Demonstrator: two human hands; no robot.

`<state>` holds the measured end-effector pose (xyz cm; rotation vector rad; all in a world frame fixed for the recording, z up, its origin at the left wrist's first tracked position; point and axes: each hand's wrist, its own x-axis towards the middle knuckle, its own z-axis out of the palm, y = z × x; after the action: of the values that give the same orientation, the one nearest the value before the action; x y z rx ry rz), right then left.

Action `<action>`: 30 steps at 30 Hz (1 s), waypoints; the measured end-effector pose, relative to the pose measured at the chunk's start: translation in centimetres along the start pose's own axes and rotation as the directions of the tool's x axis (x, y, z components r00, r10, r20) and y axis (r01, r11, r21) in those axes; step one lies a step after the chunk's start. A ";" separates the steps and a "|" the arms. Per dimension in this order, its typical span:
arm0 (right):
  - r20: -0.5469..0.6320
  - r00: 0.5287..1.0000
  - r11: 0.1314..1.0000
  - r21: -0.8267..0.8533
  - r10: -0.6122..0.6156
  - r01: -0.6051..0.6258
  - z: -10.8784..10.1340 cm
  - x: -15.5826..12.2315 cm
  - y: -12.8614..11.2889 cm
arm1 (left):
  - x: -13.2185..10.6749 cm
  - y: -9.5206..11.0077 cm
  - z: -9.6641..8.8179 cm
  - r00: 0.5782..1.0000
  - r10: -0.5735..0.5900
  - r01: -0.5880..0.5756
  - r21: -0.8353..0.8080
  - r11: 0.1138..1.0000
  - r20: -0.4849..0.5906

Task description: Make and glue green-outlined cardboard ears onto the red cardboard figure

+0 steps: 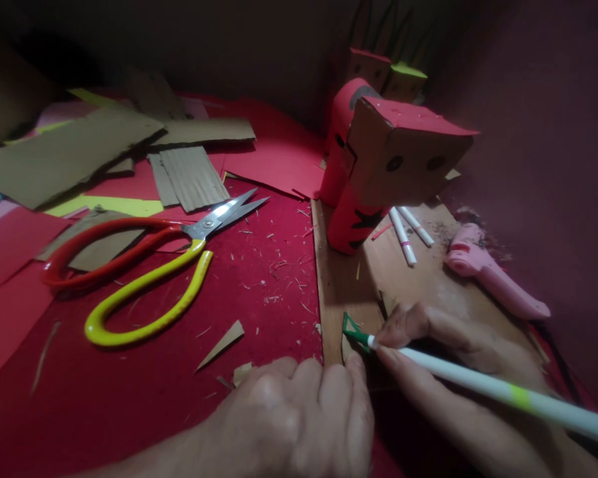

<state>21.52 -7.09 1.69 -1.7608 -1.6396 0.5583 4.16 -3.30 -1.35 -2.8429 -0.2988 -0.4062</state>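
My right hand (pixel 438 332) grips a white marker (pixel 468 374) with a light green band, its tip pointing left. At that tip lies a small cardboard piece (pixel 347 348) with green ink along its edges, on a wooden board (pixel 331 299). My left hand (pixel 309 411) is closed, its fingertips pressing that piece from the near side; part of it is hidden beneath them. Beyond both hands stands a cardboard figure (pixel 413 156) with a boxy head, two dark round eyes, a red top and a red cylindrical body.
Large scissors (pixel 199 232) with red and yellow handles lie partly open on the red surface. Cardboard offcuts (pixel 194 176) and coloured paper (pixel 274 146) pile up behind. A pink glue gun (pixel 498 279) and white markers (pixel 402 239) lie right. More boxy figures (pixel 369 70) stand behind.
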 end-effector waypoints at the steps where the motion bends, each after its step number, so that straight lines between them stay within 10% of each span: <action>1: 0.004 1.000 1.000 -0.006 -0.006 0.006 -0.1 0.0 0.0 | 0.0 0.0 0.0 1.000 -0.004 0.004 0.007 1.000 -0.031; 11: -0.013 1.000 1.000 0.006 -0.003 0.003 -0.1 0.1 0.0 | 0.1 0.1 0.7 0.991 -0.007 0.010 0.021 1.000 -0.134; 16: 0.072 0.997 1.000 -0.030 0.004 -0.002 -0.7 0.3 -0.2 | 0.0 0.3 0.1 1.000 -0.022 0.022 -0.008 1.000 0.020; 30: -0.044 0.999 0.999 0.020 0.026 -0.025 0.0 0.1 0.2 | -0.1 0.2 0.0 1.000 -0.021 0.021 -0.010 1.000 -0.004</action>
<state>21.69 -7.03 1.56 -1.7706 -1.5784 0.5410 4.13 -3.56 -1.42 -2.8503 -0.3270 -0.4192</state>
